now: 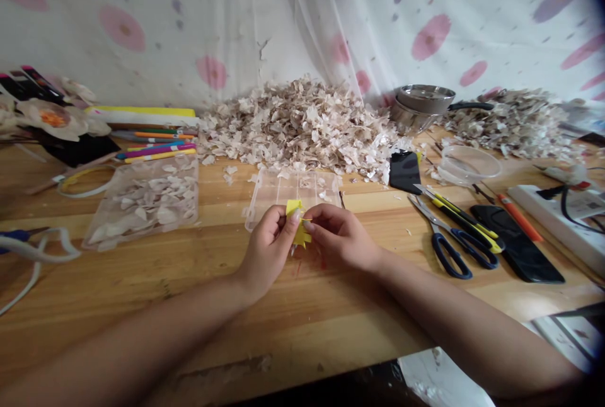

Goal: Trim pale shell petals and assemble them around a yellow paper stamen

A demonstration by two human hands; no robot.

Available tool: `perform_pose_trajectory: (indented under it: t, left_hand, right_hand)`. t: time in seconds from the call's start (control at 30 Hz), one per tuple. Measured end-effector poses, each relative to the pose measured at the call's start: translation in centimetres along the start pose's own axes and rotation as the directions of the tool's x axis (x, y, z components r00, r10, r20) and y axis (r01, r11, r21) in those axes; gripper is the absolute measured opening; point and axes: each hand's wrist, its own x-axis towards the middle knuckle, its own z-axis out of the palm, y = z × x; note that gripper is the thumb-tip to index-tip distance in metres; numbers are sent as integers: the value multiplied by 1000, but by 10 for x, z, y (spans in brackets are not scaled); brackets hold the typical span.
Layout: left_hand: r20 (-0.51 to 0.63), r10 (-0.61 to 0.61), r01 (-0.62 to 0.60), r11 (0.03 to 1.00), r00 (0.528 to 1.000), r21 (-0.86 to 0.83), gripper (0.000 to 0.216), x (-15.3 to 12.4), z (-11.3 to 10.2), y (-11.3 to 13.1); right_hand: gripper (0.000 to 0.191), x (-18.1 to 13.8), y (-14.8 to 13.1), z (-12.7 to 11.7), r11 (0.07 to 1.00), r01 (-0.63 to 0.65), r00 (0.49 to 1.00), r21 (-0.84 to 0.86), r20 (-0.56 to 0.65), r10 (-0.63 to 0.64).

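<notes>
Both of my hands meet at the middle of the wooden table [142, 281], pinching a small yellow paper piece [297, 224] with cut, jagged edges. My left hand [268, 249] grips its left side with thumb and fingers closed. My right hand [338, 237] pinches its right side, fingers curled. Just beyond the hands lies a clear compartment box [293, 189] holding a few pale flakes.
A big heap of pale flakes [297, 123] fills the back centre, another heap [510, 120] at the right. A clear tray of flakes [144, 202] sits left. Blue-handled scissors [449, 246], yellow-handled pliers [460, 218], a black phone [517, 243], metal pots [423, 104], a power strip [562, 212] lie right.
</notes>
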Motion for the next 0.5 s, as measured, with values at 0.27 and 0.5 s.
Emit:
perform_pose_trajectory:
  t: [0.27,0.5]
  left_hand:
    - [10,-35,35,999,999,0,25,-2,-2,0]
    - [67,-47,50,998,997,-31,27,-2,-1,-2]
  right_hand:
    - [15,0,-1,0,998,65,997,-26,-38,-66]
    - [16,1,-2,-1,994,87,995,-68,-37,-89]
